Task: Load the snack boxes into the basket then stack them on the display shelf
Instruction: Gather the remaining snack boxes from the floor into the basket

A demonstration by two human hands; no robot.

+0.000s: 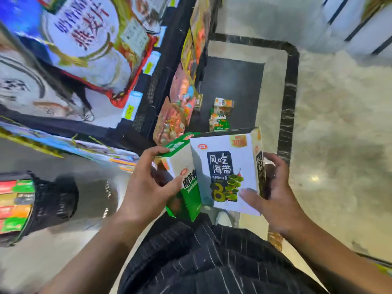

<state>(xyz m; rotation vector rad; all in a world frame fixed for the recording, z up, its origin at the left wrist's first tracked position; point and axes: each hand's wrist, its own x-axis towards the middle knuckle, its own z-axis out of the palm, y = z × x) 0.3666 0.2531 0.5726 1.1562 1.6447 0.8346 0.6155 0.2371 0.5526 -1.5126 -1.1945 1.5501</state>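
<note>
I hold two snack boxes side by side in front of my lap. My left hand [148,187] grips a green and white snack box [186,183], thumb on its face. My right hand [273,194] grips a white snack box with a dark blue label [224,175], fingers behind it and thumb across its lower front. The two boxes touch along one edge. A black mesh basket [53,200] stands at the left on the floor, with several colourful boxes [14,204] inside. More snack boxes [220,115] lie stacked on the low dark display shelf [233,81] ahead.
Tall store shelving [157,77] with large bagged goods [84,39] and price tags fills the upper left. Snack bags [180,102] hang along its end. Glossy marble floor [339,124] spreads to the right. My striped dark trousers [201,262] fill the lower middle.
</note>
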